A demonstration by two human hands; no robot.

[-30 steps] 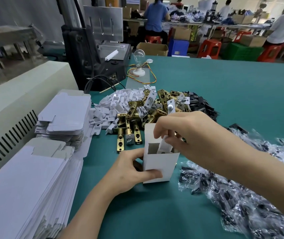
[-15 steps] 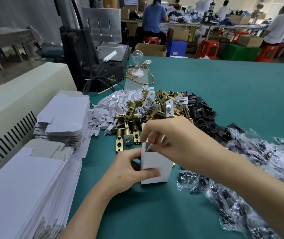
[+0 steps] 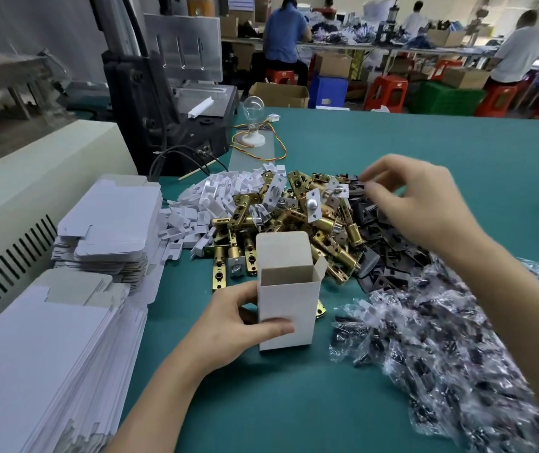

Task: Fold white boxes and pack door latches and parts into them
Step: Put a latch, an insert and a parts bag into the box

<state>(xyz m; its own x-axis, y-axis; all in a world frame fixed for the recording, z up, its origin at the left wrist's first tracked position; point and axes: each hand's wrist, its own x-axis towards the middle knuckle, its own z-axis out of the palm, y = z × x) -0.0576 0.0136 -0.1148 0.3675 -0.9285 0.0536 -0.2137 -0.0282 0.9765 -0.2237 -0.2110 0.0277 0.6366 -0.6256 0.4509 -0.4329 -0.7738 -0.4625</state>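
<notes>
A white box (image 3: 289, 302) stands upright on the green table, top flap raised and open. My left hand (image 3: 229, 325) grips its lower left side, thumb across the front. My right hand (image 3: 415, 204) hovers over the heap of black plates (image 3: 389, 253), fingers loosely curled and blurred; I see nothing in them. Brass door latches (image 3: 281, 223) lie heaped behind the box, with small white plastic parts (image 3: 216, 197) to their left. Clear bags of dark screws (image 3: 441, 351) lie right of the box.
Flat white box blanks are stacked at left (image 3: 108, 223) and front left (image 3: 39, 364). A beige machine (image 3: 33, 178) runs along the left edge, a black machine (image 3: 163, 99) and a light bulb (image 3: 253, 109) stand behind. People work at far tables.
My right hand has left the box's mouth and moved up and right to the black plates. The box's top flap is now uncovered. My left hand keeps its hold.
</notes>
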